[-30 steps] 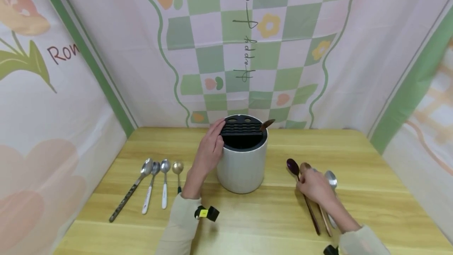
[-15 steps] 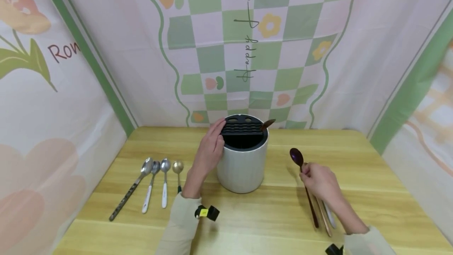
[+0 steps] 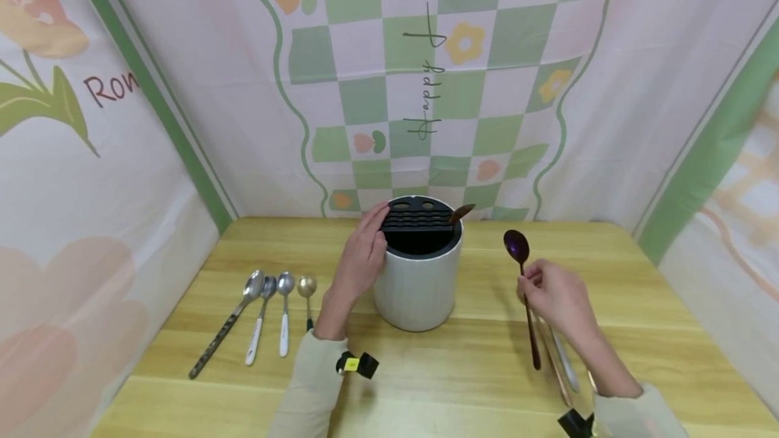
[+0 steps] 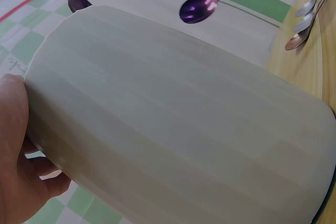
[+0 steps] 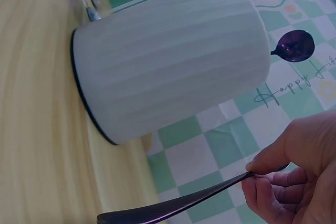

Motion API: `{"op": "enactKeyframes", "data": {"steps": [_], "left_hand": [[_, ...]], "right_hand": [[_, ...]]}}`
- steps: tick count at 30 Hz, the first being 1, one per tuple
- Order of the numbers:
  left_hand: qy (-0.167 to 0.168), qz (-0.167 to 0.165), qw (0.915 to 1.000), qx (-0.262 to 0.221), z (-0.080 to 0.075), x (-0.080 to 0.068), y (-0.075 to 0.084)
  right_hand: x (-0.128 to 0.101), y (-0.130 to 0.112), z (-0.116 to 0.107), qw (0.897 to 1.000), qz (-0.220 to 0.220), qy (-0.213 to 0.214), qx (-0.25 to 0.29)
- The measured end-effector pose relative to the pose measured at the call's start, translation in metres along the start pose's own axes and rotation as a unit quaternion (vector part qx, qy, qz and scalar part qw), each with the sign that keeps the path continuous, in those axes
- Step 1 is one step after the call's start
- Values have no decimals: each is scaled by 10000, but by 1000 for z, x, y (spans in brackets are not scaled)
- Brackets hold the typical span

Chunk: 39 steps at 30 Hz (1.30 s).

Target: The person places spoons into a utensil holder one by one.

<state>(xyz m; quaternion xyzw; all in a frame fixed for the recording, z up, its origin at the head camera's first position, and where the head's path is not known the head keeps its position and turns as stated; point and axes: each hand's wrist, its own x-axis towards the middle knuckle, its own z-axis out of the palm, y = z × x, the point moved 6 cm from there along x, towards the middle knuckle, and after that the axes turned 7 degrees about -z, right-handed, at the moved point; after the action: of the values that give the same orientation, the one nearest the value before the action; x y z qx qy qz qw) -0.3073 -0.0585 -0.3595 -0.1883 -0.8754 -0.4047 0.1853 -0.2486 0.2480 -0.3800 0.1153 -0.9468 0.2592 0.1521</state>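
Observation:
My left hand [image 3: 362, 255] holds the left side of a white ribbed utensil holder [image 3: 416, 296] near its rim, its fingers and thumb spread along the curve. The holder has a black slotted top, and a dark spoon [image 3: 462, 213] stands in its right-hand slot, bowl up. Right of the holder, my right hand [image 3: 556, 299] pinches a dark purple spoon [image 3: 516, 246] by its handle, raised off the table with the bowl up. In the right wrist view, thumb and fingertips meet on that handle [image 5: 210, 192].
Two more spoons lie under the right hand, one with a copper handle [image 3: 558, 374] and one silver [image 3: 566, 360]. Left of the holder lie several spoons, among them a white-handled one [image 3: 284, 330] and a dark-handled one [image 3: 216, 350]. Printed cloth [image 3: 487, 107] hangs behind the wooden table [image 3: 438, 391].
My right hand has picked the purple spoon up from beside the others and raised it, moving slightly away from the body. The left hand stays on the holder.

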Motion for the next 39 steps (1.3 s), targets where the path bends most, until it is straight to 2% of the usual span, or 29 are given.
{"op": "enactKeyframes", "data": {"steps": [9,29,39], "left_hand": [[22,8,10000,-3,0,0,1],[-12,-49,10000,1,1,-1,1],[80,38,10000,1,-1,0,2]], "right_hand": [[5,-7,-10,9998,161,83,73],[15,-39,-36,9957,64,847,376],[19,-61,-45,9911,-154,1155,639]]}}
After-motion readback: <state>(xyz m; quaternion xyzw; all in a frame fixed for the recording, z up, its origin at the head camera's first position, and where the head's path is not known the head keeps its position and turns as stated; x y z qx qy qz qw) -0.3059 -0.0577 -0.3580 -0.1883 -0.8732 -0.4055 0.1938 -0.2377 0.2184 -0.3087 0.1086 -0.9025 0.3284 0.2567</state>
